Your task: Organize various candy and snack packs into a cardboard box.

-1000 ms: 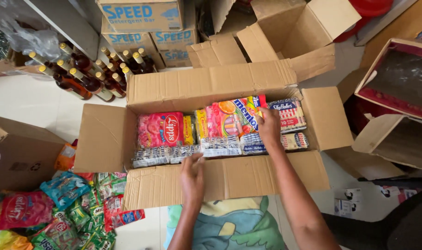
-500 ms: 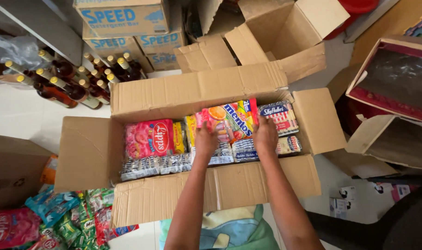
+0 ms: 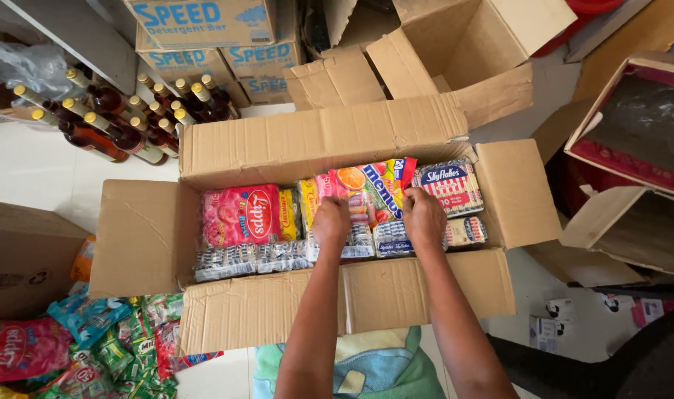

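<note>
Both hands' point(image 3: 331, 222) point(image 3: 423, 216) grip hidden over candy packets point(image 3: 366, 193)

Even, soft daylight fills the scene, brightest on the pale floor point(image 3: 34, 170) at upper left. Shadows are faint, pooling inside the open cardboard box point(image 3: 315, 140). Candy wrappers point(image 3: 241, 214) show mild glare. Focus is sharp centrally; straight lines bow slightly toward the edges.

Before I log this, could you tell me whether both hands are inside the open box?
Yes, the left hand and right hand rest on packets inside the box.
</note>
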